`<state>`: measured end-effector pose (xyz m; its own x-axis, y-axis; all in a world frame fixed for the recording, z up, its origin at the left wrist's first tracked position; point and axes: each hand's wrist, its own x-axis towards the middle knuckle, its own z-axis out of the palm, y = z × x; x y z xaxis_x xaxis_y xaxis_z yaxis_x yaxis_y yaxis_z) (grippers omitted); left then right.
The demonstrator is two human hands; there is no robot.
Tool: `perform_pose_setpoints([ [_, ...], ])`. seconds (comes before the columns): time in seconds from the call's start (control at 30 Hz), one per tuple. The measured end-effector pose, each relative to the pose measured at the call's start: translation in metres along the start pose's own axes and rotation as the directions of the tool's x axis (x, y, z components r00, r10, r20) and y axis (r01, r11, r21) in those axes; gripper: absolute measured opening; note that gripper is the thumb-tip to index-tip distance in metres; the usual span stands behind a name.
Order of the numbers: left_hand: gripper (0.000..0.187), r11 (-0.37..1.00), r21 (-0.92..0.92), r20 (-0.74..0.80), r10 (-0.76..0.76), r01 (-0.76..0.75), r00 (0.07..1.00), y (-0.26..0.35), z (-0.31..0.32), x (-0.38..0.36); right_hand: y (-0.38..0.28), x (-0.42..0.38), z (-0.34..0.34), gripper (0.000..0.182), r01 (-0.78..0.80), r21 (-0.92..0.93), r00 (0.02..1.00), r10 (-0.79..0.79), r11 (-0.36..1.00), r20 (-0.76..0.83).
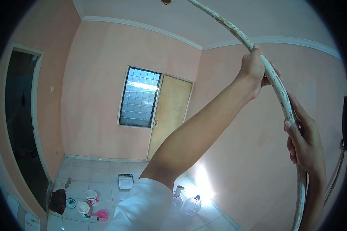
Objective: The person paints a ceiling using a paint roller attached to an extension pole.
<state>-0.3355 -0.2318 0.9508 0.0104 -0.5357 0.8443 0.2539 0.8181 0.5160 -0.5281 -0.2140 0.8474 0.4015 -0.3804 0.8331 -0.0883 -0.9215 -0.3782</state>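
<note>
A long pole (275,81), pale and marked with worn, paint-like spots, runs from the top of the view down to the lower right. My left hand (254,69) is wrapped round its upper part, with the arm stretched across the view. Lower down, my right hand (306,134) grips the same pole, thumb in front and fingers behind. The pole's upper end lies outside the view, near the ceiling (142,11).
Buckets (83,208), a pink dipper (102,215), a dark cloth (58,201), a black tray (125,181) and clear bottles (191,206) stand on the tiled floor. Beyond are a closed door (171,111), a window (140,96) and a dark doorway (23,123).
</note>
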Motion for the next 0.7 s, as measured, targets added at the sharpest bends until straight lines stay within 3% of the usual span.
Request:
perform_pose_setpoints([
  [0.17, 0.037, 0.999, 0.046, -0.094, -0.01, 0.014, 0.995, -0.009, 0.031, -0.025, 0.0, -0.031, -0.018, 0.062, -0.051, 0.091, 0.998, 0.048, 0.995, 0.033],
  [0.3, 0.034, 0.999, 0.031, -0.15, -0.017, 0.021, 0.989, -0.008, 0.016, -0.035, 0.002, -0.029, -0.007, 0.06, -0.082, 0.133, 0.992, 0.068, 0.988, 0.108],
  [0.7, 0.036, 0.999, -0.033, -0.149, -0.008, 0.003, 0.989, 0.032, -0.145, -0.004, -0.014, 0.059, 0.117, 0.057, -0.009, 0.075, 0.985, -0.003, 0.997, 0.171],
])
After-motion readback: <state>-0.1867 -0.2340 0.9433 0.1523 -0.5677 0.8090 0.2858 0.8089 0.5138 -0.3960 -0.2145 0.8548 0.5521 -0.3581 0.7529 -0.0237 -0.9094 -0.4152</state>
